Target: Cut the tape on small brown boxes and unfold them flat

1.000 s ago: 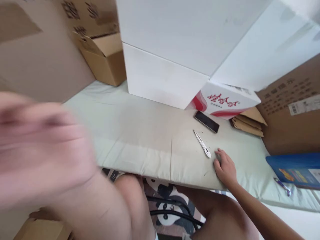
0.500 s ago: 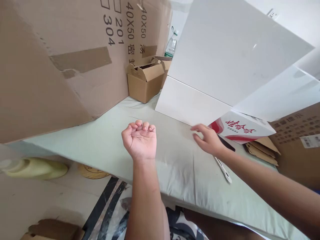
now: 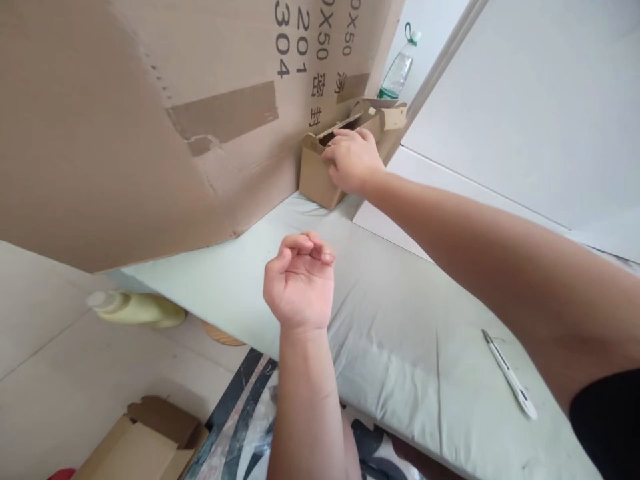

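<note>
A small brown cardboard box (image 3: pixel 317 179), its top partly open, stands in the back corner of the cloth-covered surface. My right hand (image 3: pixel 354 160) is over its near top edge, fingers bent across the opening. Whether the fingertips touch the cardboard I cannot tell. My left hand (image 3: pixel 300 283) rests palm up above the pale green cloth (image 3: pixel 390 327), fingers loosely curled and nothing in the palm. A white utility knife (image 3: pixel 510 377) lies on the cloth, to the right below my right forearm.
A huge printed carton (image 3: pixel 225 180) rises at the left, and large white panels (image 3: pixel 540 100) stand at the right. Behind the small box is a clear plastic bottle (image 3: pixel 397 73). On the floor are a yellow bottle (image 3: pixel 143 310) and an open cardboard box (image 3: pixel 135 447).
My right hand has moved from beside the white panels, far left and back to the small cardboard box. My left hand stays palm up. The view has turned left.
</note>
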`<state>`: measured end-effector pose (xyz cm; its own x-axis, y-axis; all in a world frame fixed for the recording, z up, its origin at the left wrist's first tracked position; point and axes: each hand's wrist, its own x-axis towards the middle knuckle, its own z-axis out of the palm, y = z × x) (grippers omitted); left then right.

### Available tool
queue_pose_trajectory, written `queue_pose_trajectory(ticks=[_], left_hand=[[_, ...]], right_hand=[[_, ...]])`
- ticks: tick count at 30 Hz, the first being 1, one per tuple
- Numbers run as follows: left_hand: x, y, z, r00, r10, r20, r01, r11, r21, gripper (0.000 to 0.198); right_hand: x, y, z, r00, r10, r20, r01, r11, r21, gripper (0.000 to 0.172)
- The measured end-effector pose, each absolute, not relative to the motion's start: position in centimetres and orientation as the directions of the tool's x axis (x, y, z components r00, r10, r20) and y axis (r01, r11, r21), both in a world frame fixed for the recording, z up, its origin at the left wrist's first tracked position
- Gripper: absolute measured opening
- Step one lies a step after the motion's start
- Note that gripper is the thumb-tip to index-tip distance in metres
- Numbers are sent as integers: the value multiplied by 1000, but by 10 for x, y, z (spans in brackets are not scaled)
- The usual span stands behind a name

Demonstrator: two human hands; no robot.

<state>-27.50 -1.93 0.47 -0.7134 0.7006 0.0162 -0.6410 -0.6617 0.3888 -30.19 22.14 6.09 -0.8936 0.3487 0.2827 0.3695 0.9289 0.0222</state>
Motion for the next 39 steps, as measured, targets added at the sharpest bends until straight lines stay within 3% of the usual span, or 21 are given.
queue_pose_trajectory(ticks=[4,8,10,12,15,17,20,22,24,28,33,36,39], left_hand=[[-275,-51,33,-814,572,104,-465,-748,474,21],[-271,-80,57,-878,396,269,-259,-866,428,24],[-266,-78,60,-914,309,261,-161,-870,466,27],[-258,-65,57,-949,228,219,-75,-836,543,15],[-233,-34,45,-868,454,203,-110,-573,812,3],[-208,-14,38,-736,640,221,-57,-384,922,14],[-163,6,33,-469,871,147,47,-142,989,38],[-135,13,33,-303,947,104,129,-68,989,55],[-113,19,34,-221,969,107,204,-62,977,68],[-93,31,32,-270,949,163,244,-96,965,78],[-98,42,31,-263,958,114,-54,-133,990,54],[-100,44,30,-211,971,109,-186,-149,971,48],[-94,47,21,-159,973,167,-33,-175,984,42]], right_hand=[[-222,150,56,-899,185,397,228,971,64,33],[-112,82,56,-861,-3,508,89,984,157,29],[-56,55,59,-862,-15,507,68,987,146,23],[-4,30,64,-885,57,463,119,987,106,21],[59,-5,70,-884,169,436,219,973,67,24],[89,-24,74,-888,209,408,257,964,65,27],[118,-41,74,-894,250,372,280,960,28,31],[129,-43,70,-882,264,391,284,959,-7,24],[136,-40,65,-858,265,440,281,959,-29,18],[143,-28,56,-787,286,547,293,953,-78,17],[153,-17,47,-625,452,636,460,872,-168,7],[158,-10,32,-475,554,683,547,794,-265,21],[158,-5,9,-343,642,686,501,743,-445,43]])
